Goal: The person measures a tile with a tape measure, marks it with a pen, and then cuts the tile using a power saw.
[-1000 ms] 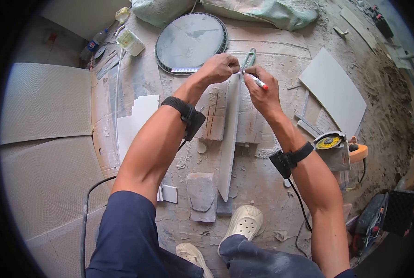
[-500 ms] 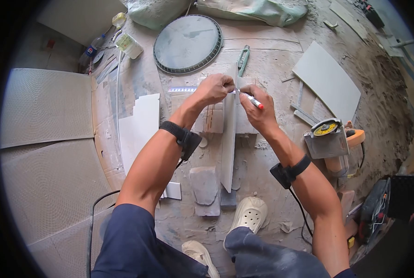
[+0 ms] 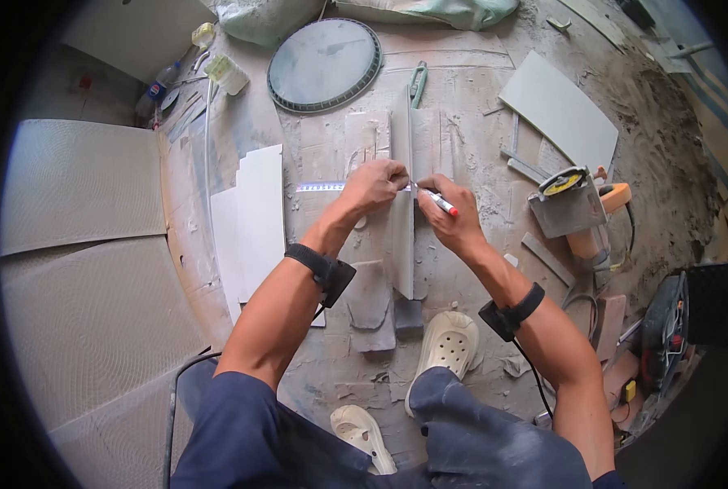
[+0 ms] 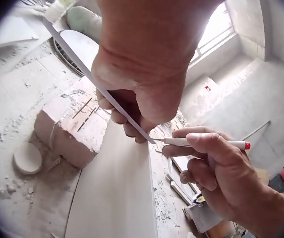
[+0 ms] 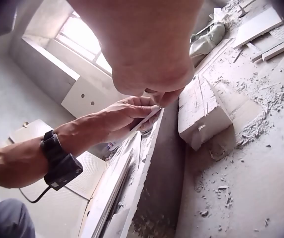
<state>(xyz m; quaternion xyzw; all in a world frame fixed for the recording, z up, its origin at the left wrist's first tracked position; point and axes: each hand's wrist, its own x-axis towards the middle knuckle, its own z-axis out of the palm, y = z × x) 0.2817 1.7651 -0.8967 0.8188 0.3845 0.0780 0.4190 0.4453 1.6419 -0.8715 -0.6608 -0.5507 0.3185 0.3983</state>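
A long narrow tile strip [image 3: 405, 244] stands on edge between blocks, its length running away from the person. At its left side the left hand [image 3: 374, 184] pinches a white measuring tape [image 3: 319, 187], which lies across to the strip's top edge. On the other side the right hand [image 3: 455, 213] grips a white marker with a red end [image 3: 441, 203]. The left wrist view shows the marker [image 4: 181, 142] with its tip at the end of the tape [image 4: 102, 91]. In the right wrist view the left hand [image 5: 124, 118] is at the strip's edge [image 5: 149, 163].
An angle grinder [image 3: 574, 208] lies at the right near a large white tile [image 3: 561, 110]. Beyond the hands are a round grey lid [image 3: 324, 65] and a green tool [image 3: 418, 84]. White tile pieces [image 3: 250, 220] lie left; a toolbox [image 3: 666, 326] stands lower right.
Both hands, with the tape and marker, have come nearer the person along the strip. The head view has shifted, and more of the strip's far end shows beyond the hands.
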